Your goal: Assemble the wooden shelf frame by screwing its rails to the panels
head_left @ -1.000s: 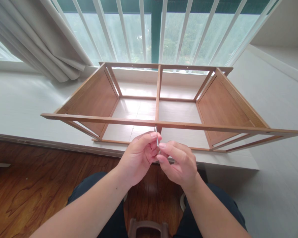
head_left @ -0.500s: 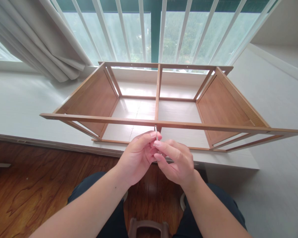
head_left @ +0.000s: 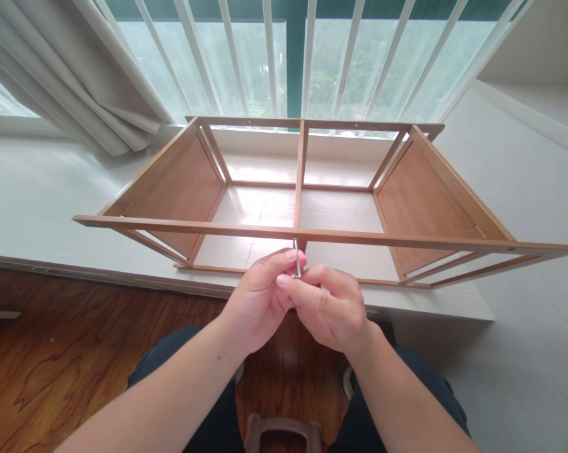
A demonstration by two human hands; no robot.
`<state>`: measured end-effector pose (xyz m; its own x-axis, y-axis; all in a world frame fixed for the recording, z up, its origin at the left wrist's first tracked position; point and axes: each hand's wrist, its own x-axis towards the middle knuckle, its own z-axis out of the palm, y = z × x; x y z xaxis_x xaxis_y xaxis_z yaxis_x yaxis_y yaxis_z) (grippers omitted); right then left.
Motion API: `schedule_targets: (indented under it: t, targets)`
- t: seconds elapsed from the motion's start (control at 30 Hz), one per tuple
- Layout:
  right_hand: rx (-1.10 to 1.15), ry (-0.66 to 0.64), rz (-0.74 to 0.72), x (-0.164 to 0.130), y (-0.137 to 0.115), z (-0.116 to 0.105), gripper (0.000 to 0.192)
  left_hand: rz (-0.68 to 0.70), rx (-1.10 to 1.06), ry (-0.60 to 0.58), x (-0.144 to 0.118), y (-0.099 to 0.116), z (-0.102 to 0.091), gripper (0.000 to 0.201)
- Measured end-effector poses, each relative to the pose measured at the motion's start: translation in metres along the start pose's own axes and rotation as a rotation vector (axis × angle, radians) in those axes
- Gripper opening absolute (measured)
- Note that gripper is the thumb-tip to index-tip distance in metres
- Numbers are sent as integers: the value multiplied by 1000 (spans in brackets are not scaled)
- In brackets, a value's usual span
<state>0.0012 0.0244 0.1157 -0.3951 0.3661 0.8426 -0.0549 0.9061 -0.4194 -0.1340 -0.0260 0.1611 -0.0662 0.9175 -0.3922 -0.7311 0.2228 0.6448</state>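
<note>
Left hand (head_left: 260,299): fingers were closed on a thin metal key (head_left: 296,258), pinching its lower part. Right hand (head_left: 331,308): fingers were curled over the same key from the other side, thumb tip touching the left fingers. Key: stood near upright, its top end met the underside of the front rail (head_left: 312,236) at the centre post (whether it sat in a screw could not be told). Frame (head_left: 420,201): wooden, open, lay on a white ledge (head_left: 38,201) below the window (head_left: 340,56). Curtain (head_left: 76,82): bunched at upper left. Floor (head_left: 52,358): dark wood, beneath the person's knees.
</note>
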Motion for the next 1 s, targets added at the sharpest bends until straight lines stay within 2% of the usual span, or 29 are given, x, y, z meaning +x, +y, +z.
schedule_targets:
  t: [0.17,0.3,0.57,0.7,0.87,1.0]
  targets:
    - [-20,48,-21,1,0,1,49,-5,-14,-17,0,1,1,29]
    - [-34,82,15,0,1,-3,49,2,-1,-51,0,1,-1,30]
    - [-25,51,97,-1,-1,-5,25,36,14,-30,2,-1,-4,31]
    - [11,23,141,-1,-1,-4,19,58,29,-12,2,-2,-4,31]
    - [53,27,142,0,-2,-7,21,80,72,-51,0,-3,-4,32]
    - [69,66,117,-1,-1,-8,23,91,79,-37,0,-3,-3,30]
